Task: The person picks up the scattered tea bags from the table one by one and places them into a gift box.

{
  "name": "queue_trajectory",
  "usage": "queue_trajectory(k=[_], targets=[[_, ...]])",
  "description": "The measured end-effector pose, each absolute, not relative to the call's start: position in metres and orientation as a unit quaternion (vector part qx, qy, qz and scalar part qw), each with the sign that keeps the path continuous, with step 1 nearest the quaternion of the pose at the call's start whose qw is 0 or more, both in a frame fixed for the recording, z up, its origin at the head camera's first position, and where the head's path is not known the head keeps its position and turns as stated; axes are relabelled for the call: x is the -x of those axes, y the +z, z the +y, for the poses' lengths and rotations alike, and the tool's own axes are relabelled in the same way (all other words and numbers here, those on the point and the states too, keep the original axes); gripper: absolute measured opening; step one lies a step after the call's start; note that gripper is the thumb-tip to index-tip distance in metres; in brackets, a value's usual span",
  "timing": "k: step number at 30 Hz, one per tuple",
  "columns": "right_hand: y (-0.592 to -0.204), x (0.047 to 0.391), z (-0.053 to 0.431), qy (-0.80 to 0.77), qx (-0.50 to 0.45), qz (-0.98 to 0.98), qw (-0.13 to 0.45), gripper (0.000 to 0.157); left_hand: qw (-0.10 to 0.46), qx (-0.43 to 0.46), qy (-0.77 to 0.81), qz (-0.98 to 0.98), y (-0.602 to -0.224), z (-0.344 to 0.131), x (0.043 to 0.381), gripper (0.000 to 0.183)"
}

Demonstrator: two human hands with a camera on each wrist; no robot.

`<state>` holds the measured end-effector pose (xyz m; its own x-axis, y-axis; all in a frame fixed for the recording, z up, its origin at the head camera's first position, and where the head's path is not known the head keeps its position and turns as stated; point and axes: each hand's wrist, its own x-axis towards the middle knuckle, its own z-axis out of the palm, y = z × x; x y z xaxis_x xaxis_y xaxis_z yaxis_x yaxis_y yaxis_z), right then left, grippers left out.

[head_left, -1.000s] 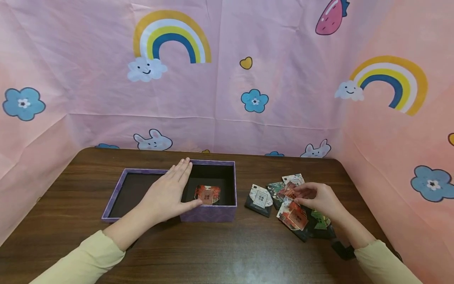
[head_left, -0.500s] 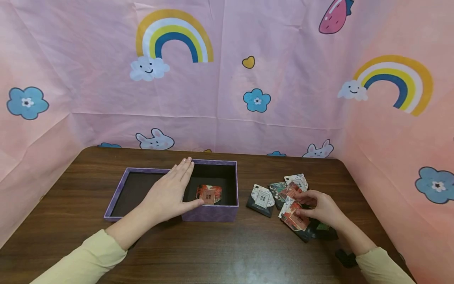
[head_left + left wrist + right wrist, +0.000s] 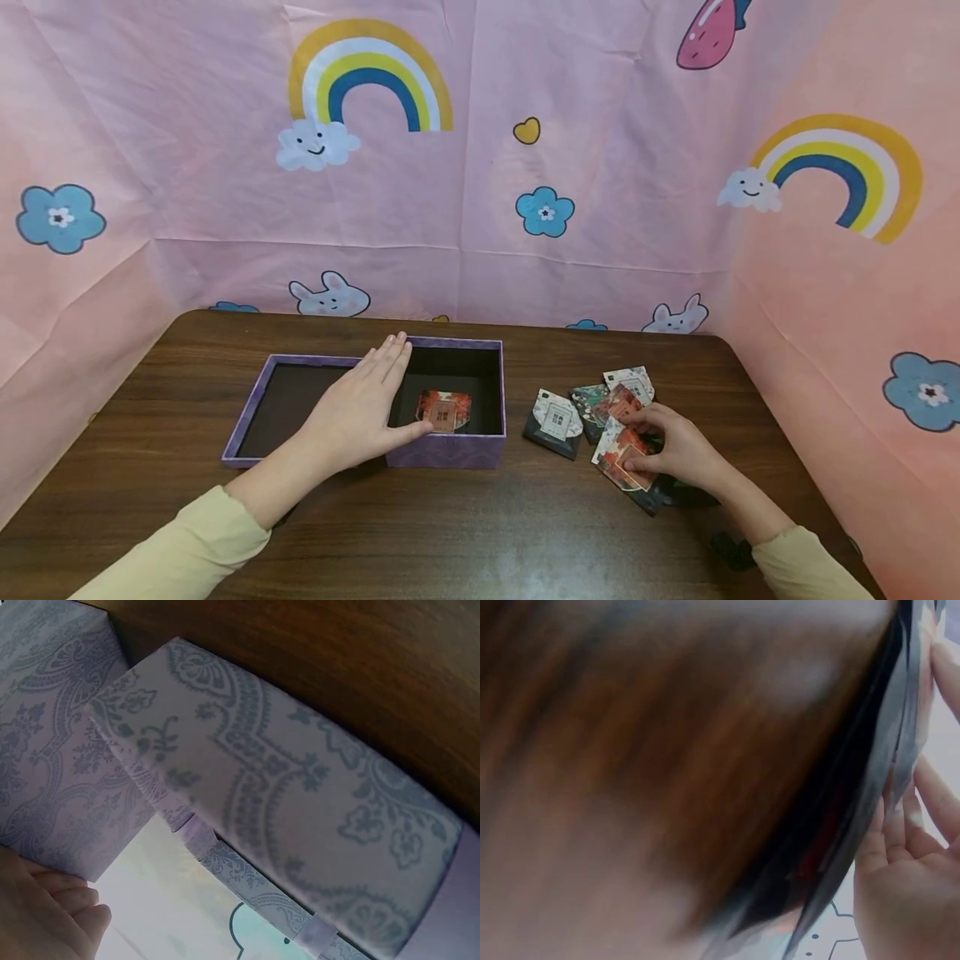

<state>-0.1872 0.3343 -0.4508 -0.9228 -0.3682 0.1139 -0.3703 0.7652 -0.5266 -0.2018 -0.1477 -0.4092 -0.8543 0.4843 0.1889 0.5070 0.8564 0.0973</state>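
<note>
My left hand (image 3: 358, 404) lies with straight fingers along the left rim of a purple patterned box (image 3: 446, 452), its thumb across the front edge. Inside the box is one red-and-black packet (image 3: 444, 410). To the right, my right hand (image 3: 678, 442) curls over a pile of flat, dark-bottomed packets. Its thumb and forefinger hold a red-and-white packet (image 3: 617, 467) between them. In the right wrist view, the fingers (image 3: 900, 832) meet the edges of dark packets (image 3: 877, 765). Under the hand, part of the pile is hidden.
The shallow purple lid (image 3: 258, 408) lies inner side up, left of the box. A white-flowered packet (image 3: 557, 423) sits between box and pile; another white one (image 3: 630, 382) lies behind. A small black object (image 3: 731, 550) is near the right sleeve. Patterned cloth (image 3: 480, 167) hangs behind the table.
My right thumb has moved down over the red-and-white packet, widening its distance from the forefinger. The hand now covers the green packet seen earlier. My left hand stays on the box.
</note>
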Motion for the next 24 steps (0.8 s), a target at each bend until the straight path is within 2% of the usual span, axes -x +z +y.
queue_trajectory(k=[17, 24], targets=[[-0.448, 0.190, 0.335, 0.313, -0.143, -0.939, 0.004, 0.045, 0.082, 0.261, -0.076, -0.959, -0.410, -0.148, 0.202, 0.113], [-0.438, 0.193, 0.336, 0.340, -0.134, -0.931, 0.006, 0.031, 0.086, 0.261, -0.077, -0.958, -0.411, -0.148, 0.202, 0.113]])
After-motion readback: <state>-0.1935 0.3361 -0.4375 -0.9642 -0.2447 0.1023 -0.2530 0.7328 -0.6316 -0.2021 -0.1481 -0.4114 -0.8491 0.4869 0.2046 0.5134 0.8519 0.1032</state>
